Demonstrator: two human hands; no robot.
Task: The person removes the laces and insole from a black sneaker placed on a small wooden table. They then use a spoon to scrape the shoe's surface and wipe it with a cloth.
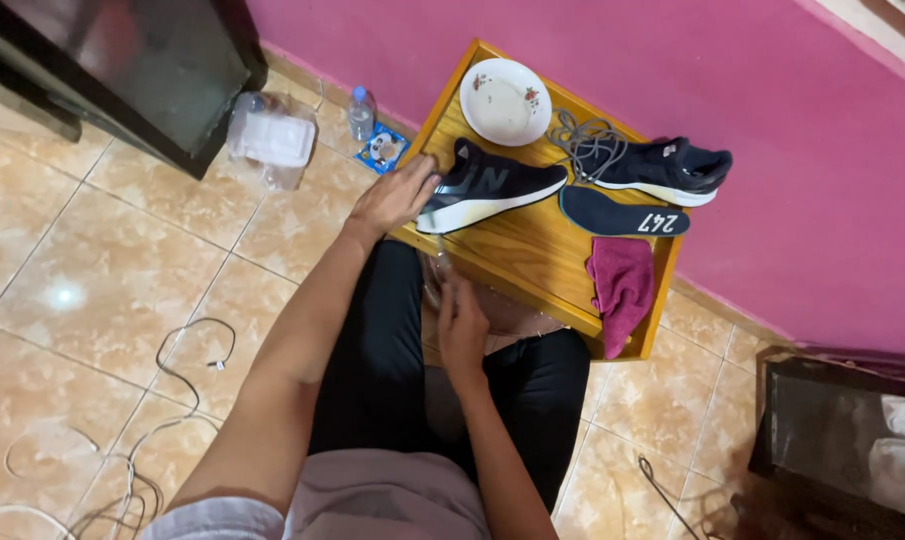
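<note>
Left fingers (pixel 418 180) clasp the dark sneaker's (pixel 493 185) heel; right fingers (pixel 458 300) pinch a brush (pixel 440 255).

Brightness: moderate, even indoor light; colours saturated.
Source: overhead, judging by one small bright reflection on the glossy floor tiles (pixel 65 295).
Shadows: soft, short, beneath the shoes on the wooden table (pixel 533 250).
Glare: mild sheen on the dark cabinet (pixel 143 70) at upper left.
Blur: right hand (pixel 461 325) slightly smeared; lower right corner murky.
Distortion: wide-angle bending at the edges.
</note>
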